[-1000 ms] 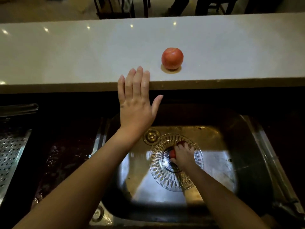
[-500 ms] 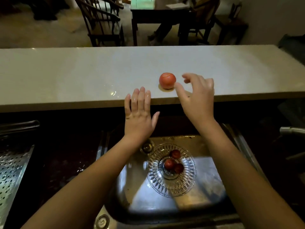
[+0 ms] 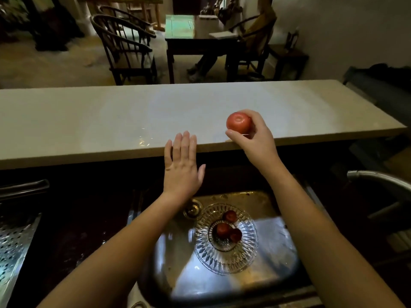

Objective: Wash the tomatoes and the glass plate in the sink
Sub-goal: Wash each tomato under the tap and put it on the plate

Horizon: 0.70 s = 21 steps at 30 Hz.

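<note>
My right hand grips a large red tomato just above the near edge of the pale counter. My left hand lies flat with straight fingers against the counter's front edge, holding nothing. Below, a cut-glass plate sits on the floor of the steel sink. Three small dark red tomatoes lie on the plate's middle.
The sink drain is just left of the plate. A faucet spout reaches in from the right. A perforated metal rack lies at the left. Chairs and a dark table stand beyond the counter.
My right hand left the small tomato on the plate in the sink, rose to the counter and took hold of the large tomato. The left hand stayed at the counter edge.
</note>
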Each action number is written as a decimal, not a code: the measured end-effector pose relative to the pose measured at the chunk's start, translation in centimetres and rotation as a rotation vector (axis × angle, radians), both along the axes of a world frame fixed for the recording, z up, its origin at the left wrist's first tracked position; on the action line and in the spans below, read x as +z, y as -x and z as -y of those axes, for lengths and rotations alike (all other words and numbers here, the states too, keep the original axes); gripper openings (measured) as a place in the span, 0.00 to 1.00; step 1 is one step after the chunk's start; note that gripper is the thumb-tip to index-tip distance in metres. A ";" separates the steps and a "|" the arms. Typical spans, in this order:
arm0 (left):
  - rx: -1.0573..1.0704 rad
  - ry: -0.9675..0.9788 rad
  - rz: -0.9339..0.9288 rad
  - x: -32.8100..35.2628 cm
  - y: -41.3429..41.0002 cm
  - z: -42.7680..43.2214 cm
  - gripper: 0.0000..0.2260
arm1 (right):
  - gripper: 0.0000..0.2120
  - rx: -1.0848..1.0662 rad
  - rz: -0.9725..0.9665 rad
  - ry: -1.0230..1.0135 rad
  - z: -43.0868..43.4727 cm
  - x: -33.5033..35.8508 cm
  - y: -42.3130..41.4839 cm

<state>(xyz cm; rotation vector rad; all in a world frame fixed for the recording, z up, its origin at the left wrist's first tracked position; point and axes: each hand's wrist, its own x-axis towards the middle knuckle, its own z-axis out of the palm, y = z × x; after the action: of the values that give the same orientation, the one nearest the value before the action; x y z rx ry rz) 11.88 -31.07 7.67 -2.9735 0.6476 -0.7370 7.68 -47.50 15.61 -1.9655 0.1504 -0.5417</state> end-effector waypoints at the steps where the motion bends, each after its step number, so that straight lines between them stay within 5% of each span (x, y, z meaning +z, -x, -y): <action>1: -0.002 0.016 -0.026 0.2 0.2 0.0 0.36 | 0.23 0.041 0.014 -0.110 0.6 -0.1 1.3; 5: -0.069 0.272 -0.141 1.9 1.9 1.7 0.30 | 0.22 0.103 0.037 -0.450 3.9 -2.5 6.2; 8: -0.402 0.426 -0.248 2.1 5.2 6.1 0.23 | 0.21 -0.115 -0.025 -0.501 6.6 -6.4 9.6; 11: -0.586 0.531 -0.633 0.8 8.4 12.4 0.21 | 0.23 -0.400 -0.095 -0.499 9.6 -9.4 12.2; 15: -0.448 0.873 -1.518 -0.6 10.0 20.4 0.18 | 0.25 -0.506 -0.114 -0.506 12.6 -10.9 14.0; 21: -0.450 1.197 -1.779 -1.6 11.5 26.1 0.09 | 0.27 -0.572 -0.162 -0.406 14.5 -10.9 15.6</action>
<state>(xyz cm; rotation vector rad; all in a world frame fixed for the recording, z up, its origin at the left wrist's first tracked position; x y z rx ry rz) 0.37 -57.16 6.07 -3.4204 0.9460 2.8635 -7.89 -62.00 4.68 -1.5511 0.8744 -0.6541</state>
